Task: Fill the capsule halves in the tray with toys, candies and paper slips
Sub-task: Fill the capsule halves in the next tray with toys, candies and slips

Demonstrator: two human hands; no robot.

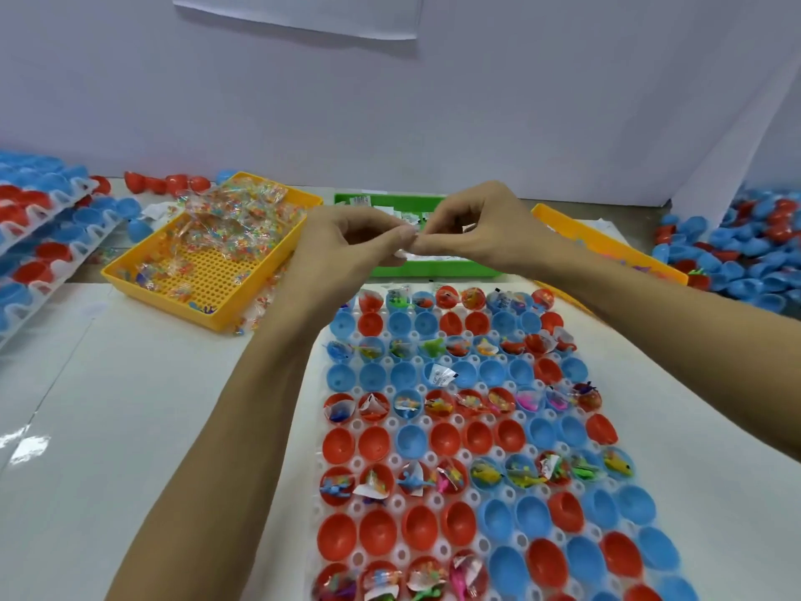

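Note:
A white tray (676,431) in front of me carries rows of red and blue capsule halves (446,440). Alternate rows hold small toys, candy packets and paper slips; the rows between are empty, apart from one blue half with a slip (444,376). Above the tray's far end, my left hand (346,240) and my right hand (468,227) meet fingertip to fingertip. Together they pinch a small paper slip (411,236), which the fingers mostly hide.
A yellow basket (143,271) with clear candy packets (234,214) stands at the left. A green basket (433,268) of slips lies behind my hands, and another yellow basket (607,240) at the right. Stacked trays (47,236) sit far left, loose capsule halves (745,249) far right.

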